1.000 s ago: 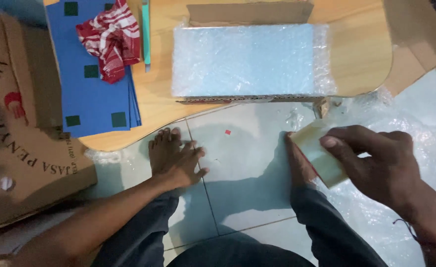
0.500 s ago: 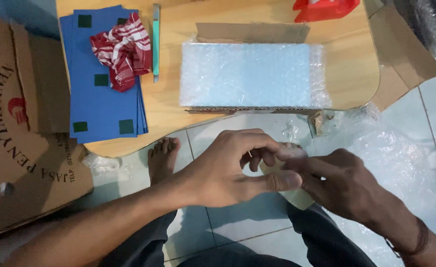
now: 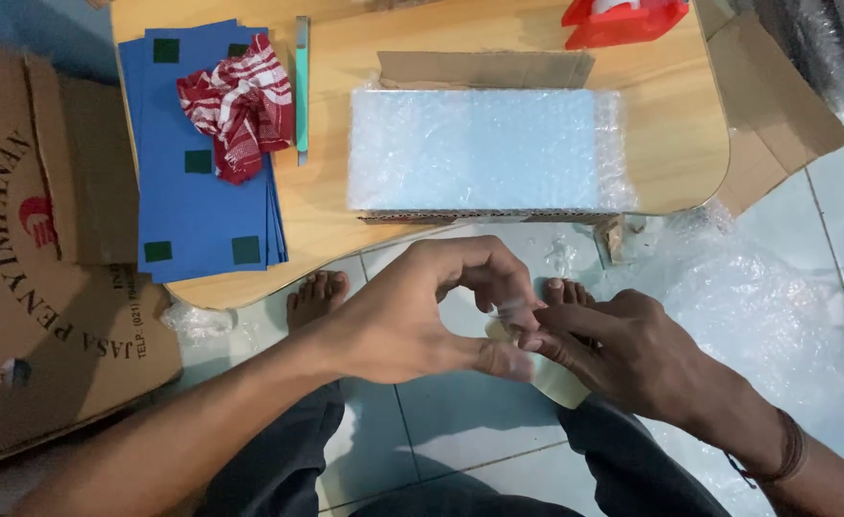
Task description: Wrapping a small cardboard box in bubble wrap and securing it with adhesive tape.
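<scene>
My right hand [image 3: 632,359] holds a roll of clear packing tape [image 3: 561,383] low over my lap, mostly hidden under the fingers. My left hand [image 3: 422,311] meets it from the left, its fingertips pinching at the tape's loose end [image 3: 513,311] on the roll. Both hands hover above the tiled floor, in front of a low wooden table [image 3: 671,163]. On that table sits a cardboard box filled with bubble wrap [image 3: 479,148].
A stack of blue sheets [image 3: 187,201] with a red-and-white cloth [image 3: 240,101] lies at the table's left, a teal cutter [image 3: 301,86] beside it. A red tape dispenser [image 3: 623,17] stands at the back. A large cardboard box [image 3: 39,268] lies left, bubble wrap [image 3: 776,306] right.
My left hand rose from the floor by my foot and came over to the tape roll. My right hand drew the roll inward toward the middle.
</scene>
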